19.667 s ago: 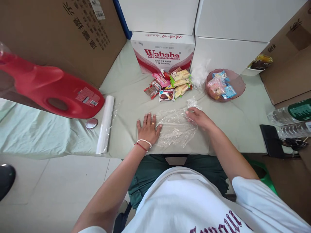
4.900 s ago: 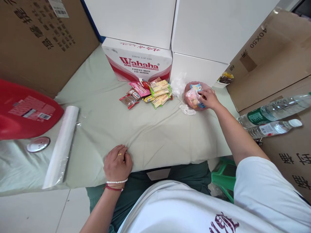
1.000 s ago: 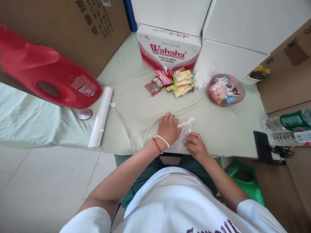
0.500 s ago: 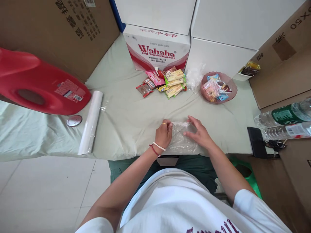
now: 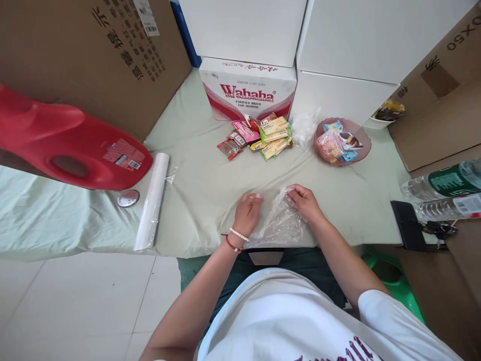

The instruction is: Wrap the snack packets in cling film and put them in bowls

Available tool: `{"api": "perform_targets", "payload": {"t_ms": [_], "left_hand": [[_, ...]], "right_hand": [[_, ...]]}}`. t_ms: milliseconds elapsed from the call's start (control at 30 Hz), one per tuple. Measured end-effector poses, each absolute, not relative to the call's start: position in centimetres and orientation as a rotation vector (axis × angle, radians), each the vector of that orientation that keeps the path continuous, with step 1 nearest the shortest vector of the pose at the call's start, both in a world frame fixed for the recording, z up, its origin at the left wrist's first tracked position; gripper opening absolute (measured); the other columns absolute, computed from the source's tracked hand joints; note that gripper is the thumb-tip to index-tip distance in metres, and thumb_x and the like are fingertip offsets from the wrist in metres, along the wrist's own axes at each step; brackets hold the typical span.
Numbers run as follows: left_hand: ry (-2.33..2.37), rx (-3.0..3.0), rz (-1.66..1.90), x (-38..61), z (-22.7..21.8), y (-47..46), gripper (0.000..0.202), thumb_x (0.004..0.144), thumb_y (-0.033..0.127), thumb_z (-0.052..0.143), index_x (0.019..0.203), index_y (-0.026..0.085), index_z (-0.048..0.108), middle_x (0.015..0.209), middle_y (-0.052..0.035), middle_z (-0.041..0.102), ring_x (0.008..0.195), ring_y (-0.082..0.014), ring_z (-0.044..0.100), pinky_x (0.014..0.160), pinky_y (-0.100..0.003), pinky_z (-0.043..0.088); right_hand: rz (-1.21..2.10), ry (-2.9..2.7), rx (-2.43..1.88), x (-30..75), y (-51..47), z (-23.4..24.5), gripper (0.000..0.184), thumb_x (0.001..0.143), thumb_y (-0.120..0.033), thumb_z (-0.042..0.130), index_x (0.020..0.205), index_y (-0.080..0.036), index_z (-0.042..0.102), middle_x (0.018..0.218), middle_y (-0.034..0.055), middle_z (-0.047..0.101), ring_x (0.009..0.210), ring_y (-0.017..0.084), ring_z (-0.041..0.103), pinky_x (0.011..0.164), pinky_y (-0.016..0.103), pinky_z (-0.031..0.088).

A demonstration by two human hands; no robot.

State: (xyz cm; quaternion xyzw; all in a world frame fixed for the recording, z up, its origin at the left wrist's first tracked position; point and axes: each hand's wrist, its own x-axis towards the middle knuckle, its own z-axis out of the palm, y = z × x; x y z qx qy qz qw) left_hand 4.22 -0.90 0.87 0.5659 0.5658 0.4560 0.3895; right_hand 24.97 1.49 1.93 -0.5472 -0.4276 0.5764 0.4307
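So the piece of clear plastic (image 5: 283, 223) lies near the front edge of the table (image 5: 205, 200), right in front of the person, and I honestly can't tell if it's a bag or a flat sheet. The right hand (image 5: 305, 200) has its upper edge pinched between thumb and fingers. The left hand (image 5: 248, 213) is at the other side with fingers curled in, narrow; can't tell whether it grips any of it. Beyond that sits a pile of snack packets (image 5: 276, 134), printing too small for me to read. Just behind them is a white and red carton (image 5: 248, 98) reading "Wahaha®" and "PURIFIED WATER FOR DRINKING". Right of the pile there's a clump of clear plastic (image 5: 305, 129), then a pink bowl (image 5: 364, 145) with more packets in it. Over on the left, a white roll (image 5: 152, 200) lies beside a red jug (image 5: 48, 140), whose label has a barcode but unreadable text. The brown box (image 5: 75, 65) behind has big Chinese characters that look like 温馨提示. On the far right, one bottle (image 5: 451, 180) wears a green label, and the other brown box (image 5: 432, 115) shows "0X50", cut off by the frame.
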Motion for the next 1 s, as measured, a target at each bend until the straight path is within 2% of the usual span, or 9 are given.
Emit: {"api": "perform_targets", "payload": {"t_ms": [167,300,500,633,733,800,867,900,1000], "left_hand": [[1.285,1.381,0.947,5.8,2.2,-0.2,0.033,0.087,0.054,0.068,0.078,0.022,0.069,0.072,0.0001,0.066,0.069,-0.0169,0.056,0.069,-0.029,0.042],[1.363,1.267,1.066,5.9,1.6,-0.7,0.036,0.093,0.05,0.058,0.072,0.022,0.059,0.059,0.0041,0.052,0.059,-0.0137,0.045,0.061,-0.027,0.035],[1.484,1.328,1.219,5.0,1.4,-1.2,0.032,0.098,0.046,0.054,0.075,0.023,0.054,0.062,0.0044,0.048,0.062,-0.0144,0.045,0.063,-0.027,0.035],[1.401,1.177,1.213,5.1,1.4,-1.5,0.039,0.097,0.057,0.055,0.077,0.024,0.052,0.061,0.0051,0.044,0.056,-0.0139,0.042,0.059,-0.028,0.036],[1.321,1.028,1.182,5.6,1.5,-2.1,0.04,0.094,0.065,0.056,0.091,0.025,0.053,0.068,0.0047,0.05,0.053,-0.0136,0.046,0.056,-0.029,0.04],[1.35,1.09,1.181,6.0,1.7,-2.4,0.046,0.084,0.057,0.074,0.108,0.024,0.056,0.088,-0.0001,0.061,0.064,-0.0147,0.056,0.062,-0.03,0.047],[1.444,1.226,1.184,6.0,1.7,-2.5,0.06,0.069,0.04,0.088,0.118,0.023,0.059,0.106,-0.0048,0.064,0.076,-0.0161,0.061,0.07,-0.032,0.051],[1.486,1.268,1.169,5.9,1.7,-2.5,0.057,0.065,0.033,0.088,0.115,0.022,0.062,0.105,-0.0047,0.065,0.076,-0.0159,0.061,0.071,-0.031,0.051],[1.462,1.083,1.098,5.0,1.4,-2.1,0.022,0.071,0.028,0.078,0.089,0.021,0.066,0.076,0.0011,0.065,0.058,-0.0133,0.058,0.058,-0.028,0.047]], "right_hand": [[1.336,-1.271,-1.367,24.9,1.5,2.5,0.033,0.084,-0.053,0.07,0.086,-0.02,0.072,0.065,-0.0039,0.057,0.055,0.01,0.043,0.05,0.023,0.031],[1.354,-1.304,-1.359,25.6,1.3,2.6,0.035,0.077,-0.053,0.079,0.087,-0.021,0.073,0.062,-0.005,0.056,0.051,0.009,0.043,0.048,0.023,0.031],[1.396,-1.273,-1.3,26.4,0.3,2.9,0.042,0.08,-0.062,0.078,0.088,-0.021,0.073,0.059,-0.0049,0.055,0.044,0.008,0.038,0.042,0.024,0.03],[1.28,-1.157,-1.323,26.2,-0.1,3.0,0.043,0.082,-0.065,0.075,0.089,-0.023,0.072,0.059,-0.0047,0.054,0.043,0.009,0.039,0.041,0.025,0.03],[1.228,-1.138,-1.333,26.0,-0.3,3.2,0.043,0.083,-0.067,0.072,0.09,-0.024,0.071,0.058,-0.0047,0.052,0.043,0.01,0.038,0.042,0.026,0.031],[1.213,-1.158,-1.334,25.9,-0.4,3.3,0.042,0.085,-0.066,0.072,0.09,-0.024,0.071,0.059,-0.0046,0.053,0.044,0.01,0.039,0.042,0.026,0.032],[1.201,-1.171,-1.334,26.0,-0.5,3.4,0.041,0.085,-0.065,0.071,0.091,-0.024,0.071,0.06,-0.0044,0.053,0.045,0.01,0.04,0.043,0.026,0.033],[1.191,-1.164,-1.341,26.0,-0.5,3.4,0.041,0.086,-0.064,0.071,0.091,-0.024,0.071,0.06,-0.0043,0.053,0.045,0.011,0.041,0.043,0.026,0.033],[1.158,-1.108,-1.376,26.5,-0.3,3.3,0.041,0.084,-0.064,0.072,0.09,-0.024,0.07,0.06,-0.0042,0.054,0.045,0.011,0.041,0.041,0.026,0.032]]}}
